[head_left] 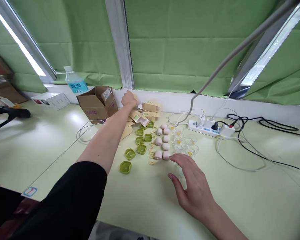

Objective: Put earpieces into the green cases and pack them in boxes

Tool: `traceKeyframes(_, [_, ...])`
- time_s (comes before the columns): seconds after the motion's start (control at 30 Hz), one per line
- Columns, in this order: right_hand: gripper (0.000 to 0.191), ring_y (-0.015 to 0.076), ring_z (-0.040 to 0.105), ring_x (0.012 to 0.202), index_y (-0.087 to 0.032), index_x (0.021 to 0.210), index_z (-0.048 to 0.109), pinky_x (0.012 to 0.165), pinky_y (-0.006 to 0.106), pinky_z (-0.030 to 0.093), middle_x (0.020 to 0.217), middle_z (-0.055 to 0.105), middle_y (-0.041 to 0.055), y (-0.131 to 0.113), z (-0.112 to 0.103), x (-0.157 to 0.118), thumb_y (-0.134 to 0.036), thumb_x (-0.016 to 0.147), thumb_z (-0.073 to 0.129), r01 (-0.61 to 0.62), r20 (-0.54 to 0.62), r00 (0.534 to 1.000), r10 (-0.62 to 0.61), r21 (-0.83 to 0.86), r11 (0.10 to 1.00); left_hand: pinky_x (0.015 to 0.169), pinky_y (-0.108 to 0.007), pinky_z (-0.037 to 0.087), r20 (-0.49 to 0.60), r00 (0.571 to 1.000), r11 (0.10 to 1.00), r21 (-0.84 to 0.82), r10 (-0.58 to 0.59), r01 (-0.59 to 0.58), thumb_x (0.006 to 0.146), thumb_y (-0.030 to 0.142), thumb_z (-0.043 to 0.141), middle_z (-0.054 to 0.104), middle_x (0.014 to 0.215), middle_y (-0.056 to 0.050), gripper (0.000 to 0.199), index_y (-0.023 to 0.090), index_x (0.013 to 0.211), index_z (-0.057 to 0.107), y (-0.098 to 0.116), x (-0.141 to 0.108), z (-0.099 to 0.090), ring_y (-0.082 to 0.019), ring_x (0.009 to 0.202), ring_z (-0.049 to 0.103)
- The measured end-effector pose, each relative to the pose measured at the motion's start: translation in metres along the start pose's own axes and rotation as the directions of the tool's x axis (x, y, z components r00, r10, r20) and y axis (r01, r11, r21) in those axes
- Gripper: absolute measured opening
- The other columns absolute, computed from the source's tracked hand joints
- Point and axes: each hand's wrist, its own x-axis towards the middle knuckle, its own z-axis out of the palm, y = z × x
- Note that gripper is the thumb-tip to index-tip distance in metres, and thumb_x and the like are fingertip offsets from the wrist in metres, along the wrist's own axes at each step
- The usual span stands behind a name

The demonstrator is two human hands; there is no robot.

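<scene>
Just right of the cardboard box (96,108), the left hand (129,99) is held beside a heap of small cartons (151,106); its fingertips are hidden, so whether anything is gripped cannot be told. Well to the box's right, the right hand (196,188) is held with thumb and fingers spread. Rightward from the box, green dishes (125,167), yellow clips (151,163), pink pieces (158,141) and clear pieces (190,151) are laid out by kind — that grouping seems largely done, while the cartons are left loosely piled

Green curtains (197,50), clear bottle (78,86) with blue label, white power strip (208,129) holding plugs, looped black cable (243,119)
</scene>
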Motion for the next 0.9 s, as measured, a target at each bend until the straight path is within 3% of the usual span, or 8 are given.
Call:
traceKeyframes(0.13, [0.048, 0.0328, 0.064, 0.134, -0.012, 0.146, 0.058, 0.110, 0.053, 0.060, 0.137, 0.072, 0.0174, -0.008, -0.001, -0.002, -0.010, 0.098, 0.063, 0.053, 0.007, 0.999, -0.053, -0.038, 0.998, 0.105, -0.049, 0.056, -0.007, 0.999, 0.997, 0.066, 0.050, -0.049, 0.086, 0.027, 0.083, 0.064, 0.143, -0.028, 0.070, 0.010, 0.145, 0.051, 0.002, 0.005, 0.015, -0.042, 0.134, 0.065])
traceKeyframes(0.3, [0.044, 0.0330, 0.067, 0.132, -0.011, 0.142, 0.062, 0.107, 0.051, 0.063, 0.132, 0.075, 0.0165, -0.017, -0.002, -0.002, -0.011, 0.097, 0.063, 0.081, 0.003, 0.997, -0.081, -0.058, 0.995, 0.111, -0.050, 0.051, 0.002, 0.988, 0.980, 0.120, 0.156, -0.156, 0.089, 0.021, 0.074, 0.061, 0.148, -0.028, 0.060, 0.012, 0.145, 0.053, 0.004, 0.007, 0.027, -0.042, 0.140, 0.059])
traceKeyframes(0.63, [0.047, 0.0352, 0.071, 0.129, -0.015, 0.144, 0.061, 0.102, 0.053, 0.067, 0.131, 0.077, 0.0154, -0.020, 0.001, -0.004, -0.014, 0.097, 0.063, 0.072, 0.021, 0.997, -0.071, -0.055, 0.996, 0.105, -0.048, 0.051, 0.112, 0.976, 0.968, 0.147, 0.186, -0.202, 0.083, 0.031, 0.081, 0.069, 0.138, -0.028, 0.065, 0.011, 0.140, 0.058, 0.015, 0.013, 0.037, -0.042, 0.129, 0.064])
traceKeyframes(0.9, [0.048, 0.0359, 0.070, 0.131, -0.015, 0.146, 0.060, 0.101, 0.054, 0.067, 0.133, 0.077, 0.0156, -0.021, 0.007, -0.007, -0.013, 0.098, 0.062, 0.084, 0.065, 0.995, -0.080, -0.049, 0.995, 0.123, -0.057, 0.031, 0.118, 0.964, 0.950, 0.174, 0.240, -0.258, 0.085, 0.037, 0.079, 0.068, 0.141, -0.029, 0.064, 0.010, 0.139, 0.058, 0.003, 0.018, 0.041, -0.046, 0.151, 0.045])
